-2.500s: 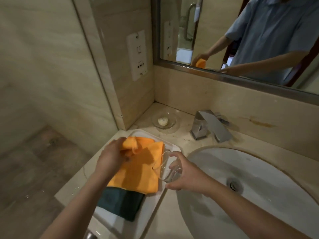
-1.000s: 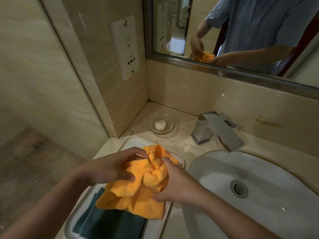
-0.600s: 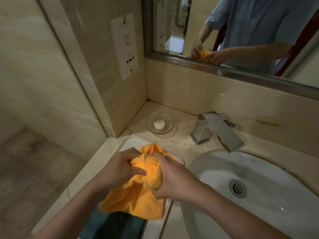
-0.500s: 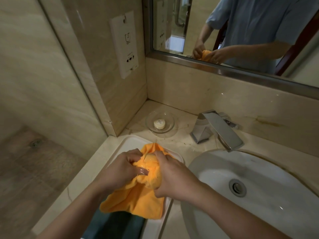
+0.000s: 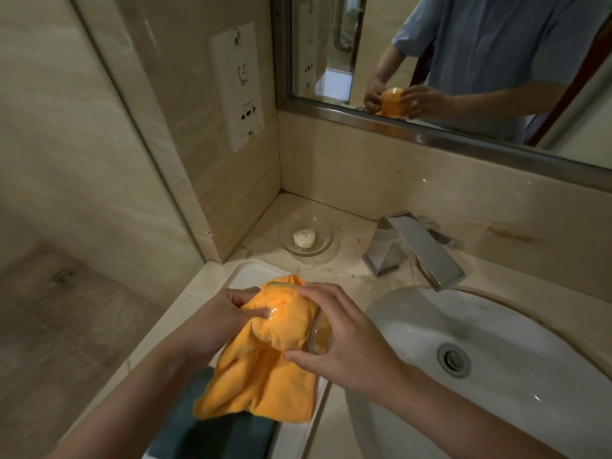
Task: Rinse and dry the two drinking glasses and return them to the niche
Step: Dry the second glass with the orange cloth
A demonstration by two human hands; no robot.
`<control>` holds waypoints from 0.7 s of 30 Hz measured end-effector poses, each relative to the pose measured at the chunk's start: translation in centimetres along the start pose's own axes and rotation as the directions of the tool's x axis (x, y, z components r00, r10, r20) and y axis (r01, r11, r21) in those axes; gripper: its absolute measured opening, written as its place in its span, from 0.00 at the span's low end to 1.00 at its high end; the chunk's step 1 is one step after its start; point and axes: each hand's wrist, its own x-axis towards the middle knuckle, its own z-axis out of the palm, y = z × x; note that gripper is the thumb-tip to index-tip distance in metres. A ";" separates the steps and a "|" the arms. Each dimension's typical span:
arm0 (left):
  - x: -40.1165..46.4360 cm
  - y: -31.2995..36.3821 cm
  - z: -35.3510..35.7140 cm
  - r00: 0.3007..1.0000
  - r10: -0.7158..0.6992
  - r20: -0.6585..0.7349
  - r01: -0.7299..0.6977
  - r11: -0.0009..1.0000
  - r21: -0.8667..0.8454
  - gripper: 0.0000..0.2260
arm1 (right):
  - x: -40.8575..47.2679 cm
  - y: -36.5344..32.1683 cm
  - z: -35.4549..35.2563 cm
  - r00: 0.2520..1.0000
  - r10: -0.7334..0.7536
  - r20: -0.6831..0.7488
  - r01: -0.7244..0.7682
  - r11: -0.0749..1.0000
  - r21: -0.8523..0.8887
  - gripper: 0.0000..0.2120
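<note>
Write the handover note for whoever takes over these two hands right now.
Right hand: grips the drinking glass, tipped on its side above the white tray.
Left hand: pinches the orange cloth, which is stuffed into the glass and hangs below it.
Dark green cloth lies on the tray. Tap shows no water running.
Done: this glass is at the drying stage.
Left: finish drying it; the second glass and the niche are not in view, so their state is unknown.

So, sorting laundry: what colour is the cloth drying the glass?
Orange cloth, plain, clearest in the head view.
</note>
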 end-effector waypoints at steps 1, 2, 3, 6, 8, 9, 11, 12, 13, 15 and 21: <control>-0.1 0.3 0.2 1.000 0.006 0.005 -0.006 1.000 -0.020 0.26 | 0.1 0.0 0.0 0.999 -0.027 -0.040 0.027 1.000 -0.015 0.34; -0.1 0.6 0.3 1.000 0.015 0.008 -0.015 0.999 -0.030 0.23 | 0.2 0.0 0.1 0.997 -0.046 -0.069 0.044 0.999 -0.019 0.34; -0.1 1.0 0.4 1.000 0.022 0.003 -0.022 0.999 -0.029 0.17 | 0.2 -0.1 0.0 0.995 -0.051 -0.084 0.050 0.999 -0.013 0.35; -0.1 1.9 0.8 0.999 0.048 -0.019 -0.048 0.999 -0.001 0.03 | 0.3 -0.5 -0.6 0.999 0.032 -0.039 -0.030 0.999 0.043 0.37; -0.2 2.4 1.1 0.997 0.077 -0.012 -0.076 0.997 0.020 0.06 | 0.3 -0.8 -1.0 0.992 0.129 0.006 -0.129 0.987 0.097 0.39; -0.3 2.6 1.2 0.996 0.088 0.000 -0.088 0.996 0.026 0.06 | 0.3 -1.0 -1.1 0.985 0.173 0.016 -0.174 0.976 0.133 0.40; -0.4 3.0 1.1 0.994 0.104 0.037 -0.106 0.993 0.050 0.09 | 0.5 -1.3 -1.5 0.965 0.256 0.049 -0.260 0.936 0.235 0.40; -0.4 3.0 1.1 0.993 0.102 0.053 -0.105 0.993 0.062 0.10 | 0.7 -1.4 -1.7 0.950 0.303 0.078 -0.312 0.904 0.291 0.39; -0.5 2.9 1.0 0.994 0.096 0.062 -0.100 0.993 0.068 0.10 | 0.8 -1.5 -1.8 0.933 0.343 0.112 -0.360 0.869 0.340 0.37; -0.5 2.8 1.0 0.994 0.082 0.066 -0.087 0.994 0.073 0.06 | 1.1 -1.7 -2.1 0.898 0.401 0.181 -0.439 0.785 0.438 0.33; -0.8 2.6 0.9 0.994 0.087 0.070 -0.094 0.990 0.108 0.10 | 1.7 -2.4 -2.8 0.735 0.523 0.432 -0.669 0.452 0.590 0.30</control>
